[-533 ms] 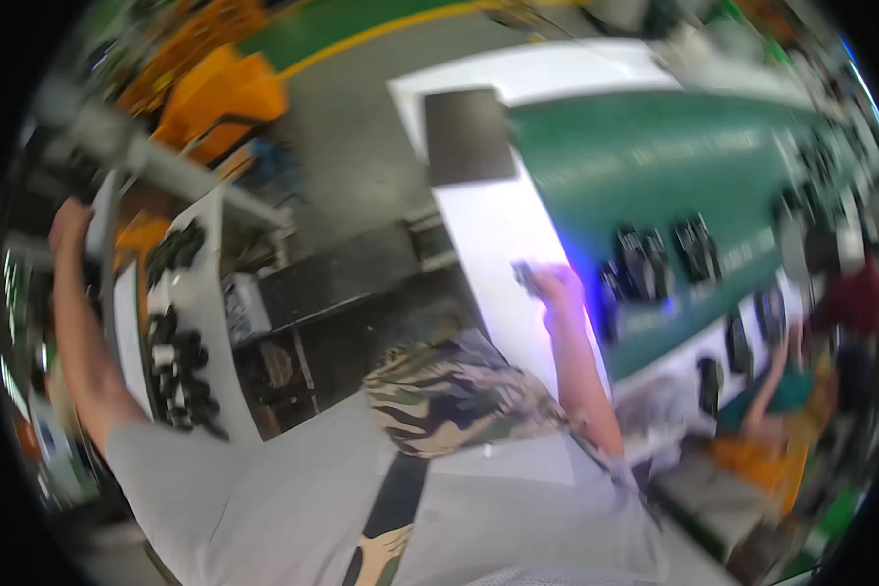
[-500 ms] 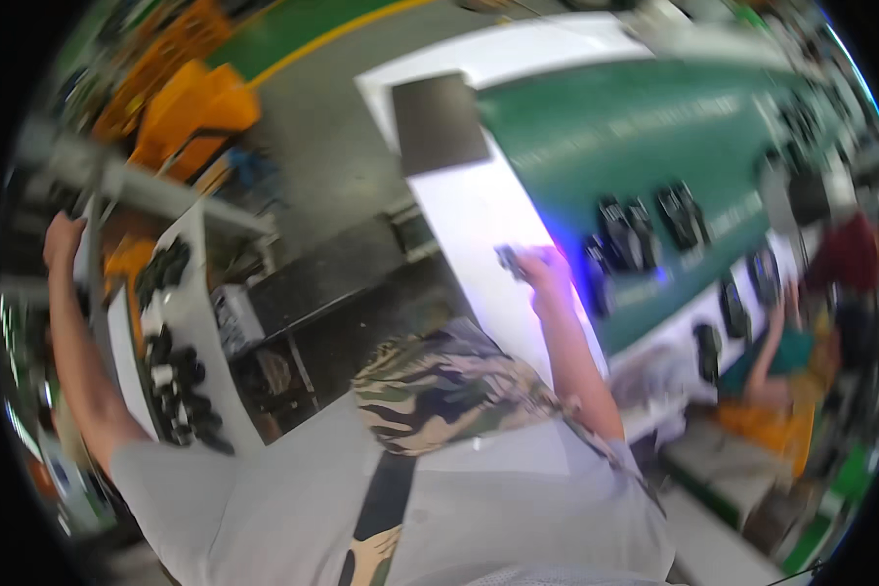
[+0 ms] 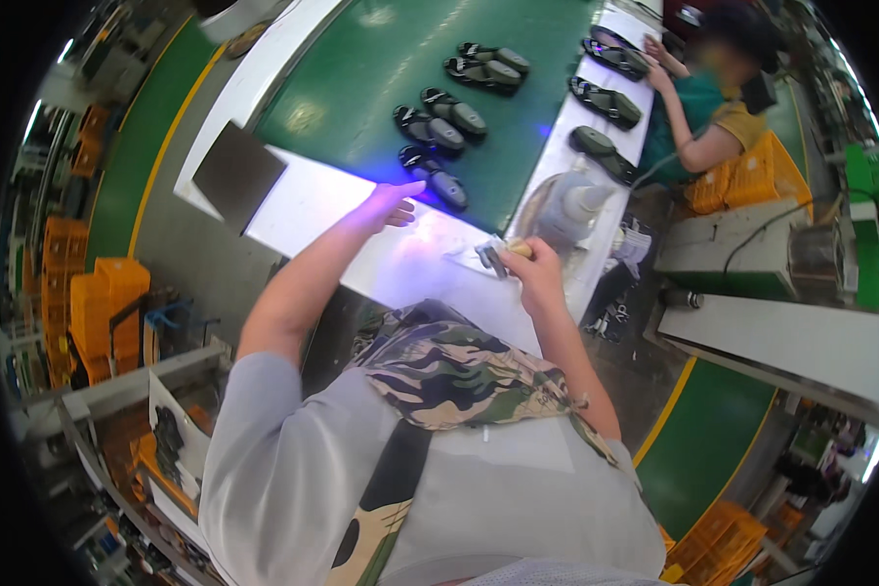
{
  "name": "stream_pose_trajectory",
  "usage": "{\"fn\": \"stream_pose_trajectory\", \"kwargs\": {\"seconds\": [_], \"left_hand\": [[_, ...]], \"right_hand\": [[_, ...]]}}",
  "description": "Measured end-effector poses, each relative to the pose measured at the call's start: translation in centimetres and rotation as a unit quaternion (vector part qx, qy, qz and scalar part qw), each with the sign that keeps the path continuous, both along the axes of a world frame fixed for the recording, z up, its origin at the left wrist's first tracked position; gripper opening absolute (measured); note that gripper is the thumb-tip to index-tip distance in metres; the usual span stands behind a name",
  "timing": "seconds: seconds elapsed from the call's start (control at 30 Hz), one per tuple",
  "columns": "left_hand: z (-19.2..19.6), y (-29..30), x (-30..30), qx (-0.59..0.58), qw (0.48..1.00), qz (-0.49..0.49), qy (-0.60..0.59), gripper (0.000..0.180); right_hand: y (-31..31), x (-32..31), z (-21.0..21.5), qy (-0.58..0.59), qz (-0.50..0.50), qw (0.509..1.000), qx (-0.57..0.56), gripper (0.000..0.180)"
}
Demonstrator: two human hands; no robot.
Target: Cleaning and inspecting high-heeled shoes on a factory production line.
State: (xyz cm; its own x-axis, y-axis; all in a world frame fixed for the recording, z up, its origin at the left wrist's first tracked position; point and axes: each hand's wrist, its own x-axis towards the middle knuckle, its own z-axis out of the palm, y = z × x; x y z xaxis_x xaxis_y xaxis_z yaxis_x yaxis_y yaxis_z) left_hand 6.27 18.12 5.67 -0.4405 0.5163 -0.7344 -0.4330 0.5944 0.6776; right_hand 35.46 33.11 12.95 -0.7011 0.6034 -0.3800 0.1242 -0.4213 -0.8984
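My left hand (image 3: 393, 207) reaches over the white table edge (image 3: 361, 256), its fingers stretched toward a black and grey-green sandal (image 3: 434, 179) on the green conveyor belt. Its fingertips are close to the sandal, but whether they touch it I cannot tell. Held in my right hand (image 3: 539, 270) is a small tool (image 3: 492, 258) with a grey metallic part and a pale yellowish end; its exact kind is not clear. Beyond that hand stands a translucent white plastic bottle (image 3: 568, 208) with a nozzle. Several more sandals (image 3: 488, 70) lie in pairs farther up the belt (image 3: 347, 93).
A dark square board (image 3: 240, 178) lies on the table's left corner. On the right, a co-worker (image 3: 698, 117) handles sandals on the white ledge (image 3: 554, 146). Orange crates (image 3: 103, 313) stand at the left, another crate (image 3: 752, 181) behind the co-worker. Purple light falls on the table.
The view has turned from the rack at the left toward the belt. My left hand has left the rack and come across to the sandal. My right hand still holds the small tool.
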Motion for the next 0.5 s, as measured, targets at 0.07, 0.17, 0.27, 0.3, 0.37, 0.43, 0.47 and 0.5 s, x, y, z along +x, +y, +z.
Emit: {"fn": "stream_pose_trajectory", "kwargs": {"seconds": [0.07, 0.17, 0.27, 0.3, 0.37, 0.43, 0.47, 0.5], "left_hand": [[-4.6, 5.2, 0.3, -0.047, 0.995, 0.074, -0.044, 0.078], [-8.2, 10.6, 0.5, -0.013, 0.974, 0.193, -0.12, 0.059], [-10.5, 10.1, -1.3, -0.043, 0.969, 0.236, -0.058, 0.059], [-10.1, 10.3, -1.5, -0.082, 0.977, 0.191, -0.048, 0.053], [-9.6, 10.3, -1.3, -0.04, 0.958, 0.262, -0.107, 0.042], [-8.7, 8.7, -2.1, 0.057, 0.942, 0.275, -0.184, 0.041], [-8.2, 7.6, -2.5, 0.154, 0.91, 0.286, -0.259, 0.04], [-7.3, 6.9, -2.4, 0.149, 0.91, 0.288, -0.259, 0.04]], "right_hand": [[2.0, 4.4, 0.3, -0.002, -0.037, 0.999, 0.01, 0.02], [4.0, 10.4, 0.2, -0.014, -0.125, 0.992, 0.028, 0.017], [4.5, 14.2, 0.3, 0.011, -0.175, 0.984, 0.01, 0.017], [4.5, 15.1, 0.0, 0.011, -0.205, 0.979, -0.005, 0.018], [5.0, 15.6, -0.5, 0.013, -0.236, 0.971, -0.022, 0.019], [5.2, 15.1, -0.9, 0.006, -0.223, 0.975, 0.001, 0.021], [5.4, 14.5, -1.0, -0.014, -0.21, 0.978, -0.003, 0.02], [5.6, 13.5, -0.9, -0.016, -0.209, 0.978, -0.007, 0.02]]}}
